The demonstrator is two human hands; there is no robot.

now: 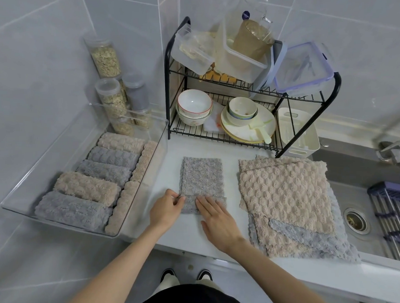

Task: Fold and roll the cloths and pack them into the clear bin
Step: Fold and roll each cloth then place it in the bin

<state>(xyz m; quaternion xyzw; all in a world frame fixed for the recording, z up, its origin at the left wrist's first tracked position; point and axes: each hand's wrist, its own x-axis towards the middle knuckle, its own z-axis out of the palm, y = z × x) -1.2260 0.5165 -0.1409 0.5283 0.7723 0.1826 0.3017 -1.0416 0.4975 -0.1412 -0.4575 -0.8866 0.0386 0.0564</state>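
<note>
A grey cloth, folded into a narrow strip, lies on the white counter in front of me, its near end turned up into a first roll. My left hand pinches the left side of that rolled end. My right hand presses flat on the right side of it, fingers straight. A stack of unfolded beige and grey cloths lies to the right of the strip. The clear bin stands at the left and holds several rolled beige and grey cloths.
A black dish rack with bowls, plates and plastic boxes stands behind the cloths. Jars of grain are in the left corner behind the bin. The sink with its drain and a purple rack lies at the right.
</note>
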